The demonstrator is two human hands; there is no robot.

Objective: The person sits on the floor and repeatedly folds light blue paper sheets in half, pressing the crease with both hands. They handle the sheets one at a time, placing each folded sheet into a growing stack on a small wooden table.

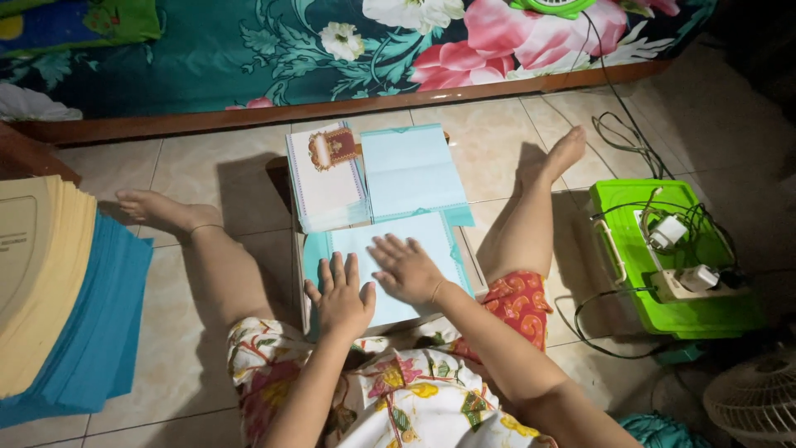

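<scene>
I sit on a tiled floor with my legs spread around a small low table (473, 264). A light blue paper sheet (431, 236) with a teal border lies on it. My left hand (342, 294) presses flat on the sheet's near left part, fingers apart. My right hand (406, 267) lies flat just right of it, palm down on the same sheet. Behind the sheet sit a stack of white cards (325, 176) with a red and gold emblem on top, and a second light blue sheet (412, 172).
A tall pile of yellow and blue paper (62, 299) stands at the left. A green plastic box (663, 265) with a power strip, chargers and cables sits at the right, a white fan (756, 400) near it. A floral bedspread (373, 41) hangs behind.
</scene>
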